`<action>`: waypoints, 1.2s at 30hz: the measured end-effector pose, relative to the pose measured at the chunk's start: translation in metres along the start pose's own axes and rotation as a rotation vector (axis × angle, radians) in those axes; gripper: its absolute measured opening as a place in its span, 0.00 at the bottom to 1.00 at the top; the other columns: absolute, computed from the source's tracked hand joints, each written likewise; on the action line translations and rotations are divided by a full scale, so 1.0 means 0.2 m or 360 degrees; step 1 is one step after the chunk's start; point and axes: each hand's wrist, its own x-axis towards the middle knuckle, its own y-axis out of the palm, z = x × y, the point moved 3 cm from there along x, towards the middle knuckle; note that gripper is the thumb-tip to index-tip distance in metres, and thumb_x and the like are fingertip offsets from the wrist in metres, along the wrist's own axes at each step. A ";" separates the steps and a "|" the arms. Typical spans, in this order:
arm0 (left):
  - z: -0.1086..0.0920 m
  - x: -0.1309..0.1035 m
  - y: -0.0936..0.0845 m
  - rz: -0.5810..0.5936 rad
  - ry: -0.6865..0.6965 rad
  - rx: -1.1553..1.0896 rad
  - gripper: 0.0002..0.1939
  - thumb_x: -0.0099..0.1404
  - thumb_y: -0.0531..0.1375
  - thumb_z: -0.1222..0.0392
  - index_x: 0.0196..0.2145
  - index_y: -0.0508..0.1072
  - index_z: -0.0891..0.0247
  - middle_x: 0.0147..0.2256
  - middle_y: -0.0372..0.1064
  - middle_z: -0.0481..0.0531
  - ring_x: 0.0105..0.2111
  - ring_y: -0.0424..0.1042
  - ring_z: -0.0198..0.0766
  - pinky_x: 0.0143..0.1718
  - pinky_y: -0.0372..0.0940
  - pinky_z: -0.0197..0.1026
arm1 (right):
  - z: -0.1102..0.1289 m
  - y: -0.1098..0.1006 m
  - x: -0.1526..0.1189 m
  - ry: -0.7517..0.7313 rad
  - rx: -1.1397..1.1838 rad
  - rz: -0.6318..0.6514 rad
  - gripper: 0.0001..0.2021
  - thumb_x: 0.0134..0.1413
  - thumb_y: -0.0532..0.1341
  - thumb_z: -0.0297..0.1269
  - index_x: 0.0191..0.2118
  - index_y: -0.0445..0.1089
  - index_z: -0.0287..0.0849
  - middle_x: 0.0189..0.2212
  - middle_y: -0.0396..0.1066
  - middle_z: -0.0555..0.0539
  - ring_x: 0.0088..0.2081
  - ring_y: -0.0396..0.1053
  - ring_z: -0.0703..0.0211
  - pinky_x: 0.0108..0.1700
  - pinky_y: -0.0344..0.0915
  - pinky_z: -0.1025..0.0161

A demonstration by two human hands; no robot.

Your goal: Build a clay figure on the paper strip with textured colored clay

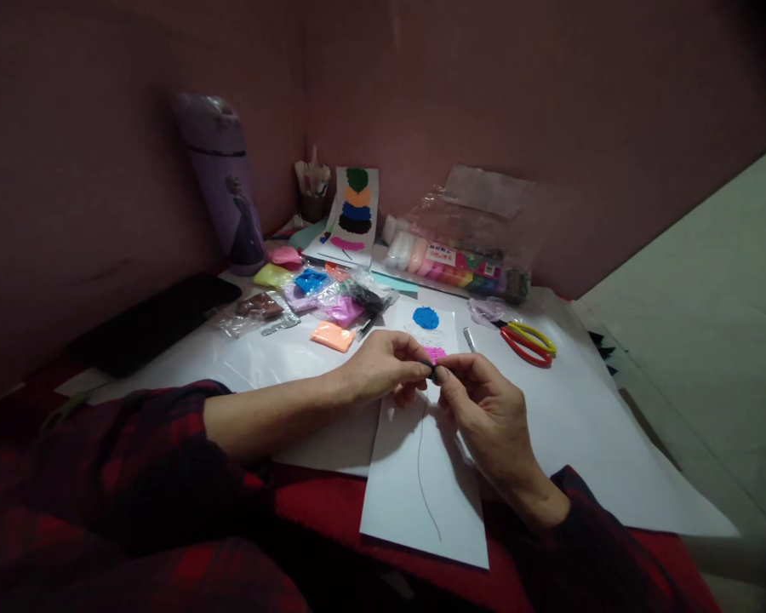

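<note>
Over a white card (414, 494), my left hand (383, 368) and my right hand (485, 400) meet with their fingertips together. Pinched between them is a small dark lump of modelling clay (432, 372), mostly covered by the fingers. The card carries a round blue clay patch (425, 317) near its top and a pink clay patch (435, 352) just beyond the fingertips. Between these two patches some faint outlines show. A thin drawn line (422, 477) curves down the lower part of the card.
Several clay packets, such as an orange one (333, 335), lie left of the card. Behind them stand a finished-looking sample card (356, 213) and a purple bottle (223, 187). A bag of coloured clay (453, 260) lies at the back; red-and-yellow scissors (528, 342) rest at the right.
</note>
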 end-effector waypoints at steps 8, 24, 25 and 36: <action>-0.01 -0.01 0.00 0.0063 0.0068 -0.0118 0.03 0.55 0.60 0.71 0.26 0.67 0.69 0.19 0.68 0.48 0.13 0.64 0.29 0.14 0.60 0.31 | 0.01 0.01 -0.01 -0.0113 -0.0016 0.0060 0.07 0.57 0.62 0.38 0.41 0.70 0.45 0.29 0.74 0.49 0.27 0.71 0.60 0.26 0.68 0.64; -0.01 -0.01 0.00 0.0213 0.0086 -0.0194 0.12 0.55 0.64 0.60 0.31 0.68 0.72 0.23 0.71 0.53 0.17 0.68 0.30 0.16 0.65 0.32 | 0.01 0.01 -0.01 -0.0075 0.0087 -0.0027 0.06 0.56 0.63 0.35 0.40 0.71 0.43 0.27 0.73 0.50 0.27 0.72 0.61 0.26 0.68 0.65; -0.01 -0.01 0.00 0.0216 0.0090 -0.0192 0.13 0.54 0.65 0.60 0.31 0.68 0.72 0.22 0.71 0.53 0.17 0.68 0.31 0.16 0.65 0.33 | 0.01 0.01 -0.01 -0.0076 0.0098 -0.0033 0.06 0.56 0.63 0.35 0.40 0.71 0.43 0.27 0.73 0.50 0.27 0.72 0.61 0.26 0.68 0.65; -0.02 -0.01 0.00 0.0065 0.0203 -0.0056 0.05 0.54 0.62 0.65 0.27 0.71 0.71 0.18 0.66 0.46 0.14 0.63 0.27 0.14 0.60 0.29 | 0.01 0.00 -0.01 -0.0133 0.0083 -0.0071 0.05 0.53 0.64 0.31 0.38 0.70 0.43 0.25 0.72 0.52 0.25 0.70 0.64 0.26 0.67 0.66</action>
